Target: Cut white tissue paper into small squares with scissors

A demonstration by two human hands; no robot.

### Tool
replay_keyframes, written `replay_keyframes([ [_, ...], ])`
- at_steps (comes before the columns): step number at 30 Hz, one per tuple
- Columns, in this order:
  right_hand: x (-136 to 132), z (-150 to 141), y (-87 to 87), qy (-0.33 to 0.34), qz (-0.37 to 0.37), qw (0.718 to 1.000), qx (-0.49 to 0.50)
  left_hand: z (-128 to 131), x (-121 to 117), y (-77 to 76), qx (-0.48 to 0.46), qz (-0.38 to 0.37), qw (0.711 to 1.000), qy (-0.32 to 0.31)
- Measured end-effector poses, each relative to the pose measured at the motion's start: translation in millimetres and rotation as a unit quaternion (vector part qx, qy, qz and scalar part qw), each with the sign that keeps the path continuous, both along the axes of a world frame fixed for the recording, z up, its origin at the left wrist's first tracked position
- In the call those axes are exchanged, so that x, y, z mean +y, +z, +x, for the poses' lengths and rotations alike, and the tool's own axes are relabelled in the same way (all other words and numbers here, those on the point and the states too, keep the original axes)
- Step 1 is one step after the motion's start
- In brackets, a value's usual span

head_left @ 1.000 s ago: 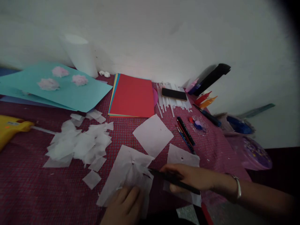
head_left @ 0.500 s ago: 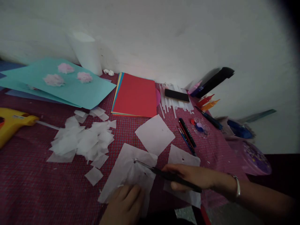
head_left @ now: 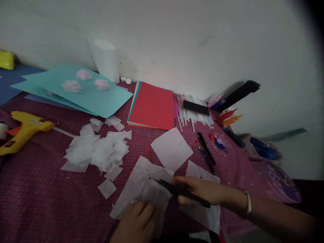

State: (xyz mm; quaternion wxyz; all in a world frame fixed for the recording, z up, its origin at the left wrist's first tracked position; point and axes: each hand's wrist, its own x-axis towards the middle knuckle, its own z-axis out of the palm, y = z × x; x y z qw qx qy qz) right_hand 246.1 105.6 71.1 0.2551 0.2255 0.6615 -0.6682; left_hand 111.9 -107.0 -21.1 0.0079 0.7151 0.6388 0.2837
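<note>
My left hand (head_left: 138, 219), grip unclear, is pressing a part-worked sheet (head_left: 138, 184); my right hand (head_left: 202, 190) is clasping a black tool (head_left: 167, 186), another sheet (head_left: 211, 216) already holed.

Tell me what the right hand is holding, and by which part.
The right hand grips a slim black tool around its middle, both ends sticking out.

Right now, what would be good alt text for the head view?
The right hand holds a black tool at a white sheet under the left hand, on a checked cloth. Around lie white paper squares, a red sheet, a phone and a yellow glue gun.
</note>
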Motion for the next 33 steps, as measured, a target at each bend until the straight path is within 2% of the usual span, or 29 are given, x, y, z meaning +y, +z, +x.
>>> replay_keyframes([
  [4, -4, -4, 1.1, -0.021, -0.018, 1.0, -0.003, 1, 0, -0.7, -0.005, 0.033, 0.999, -0.001],
  [8, -6, -1, -0.7, -0.025, 0.0, 1.0, -0.006, 1, -2, -2.0, -0.003, 0.021, 1.0, -0.003],
  [12, -5, 3, -0.2, -0.003, 0.008, 1.0, -0.009, 2, -2, -3.1, -0.016, 0.009, 1.0, -0.007],
  [20, 0, -13, 18.0, 0.057, 0.024, 0.998, -0.029, 2, -1, 2.2, -0.031, -0.041, 0.999, -0.017],
  [26, -2, -24, 8.5, 0.054, 0.027, 0.998, -0.005, 2, -2, 0.3, -0.051, 0.0, 0.999, -0.008],
  [33, -5, -24, 4.9, 0.007, -0.013, 1.0, -0.023, 2, 0, -5.0, -0.035, 0.014, 0.999, -0.012],
])
